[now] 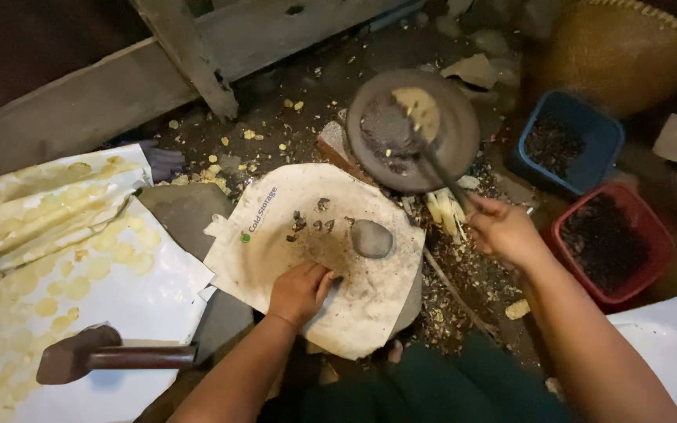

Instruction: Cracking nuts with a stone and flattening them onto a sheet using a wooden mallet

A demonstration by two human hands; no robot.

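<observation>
On stained sack (276,258): left hand (299,291) flat, released | right hand (503,229) grasping ladle (413,129)

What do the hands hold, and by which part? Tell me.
The right hand grips the near end of a thin dark handle of a ladle that reaches into the round pan. The left hand holds nothing; it presses on the white sheet.

Woven basket (624,47): cut off by top edge; white sheet (671,348): cropped at right edge; right hand (503,229) fingers: blurred, grip unclear
</observation>
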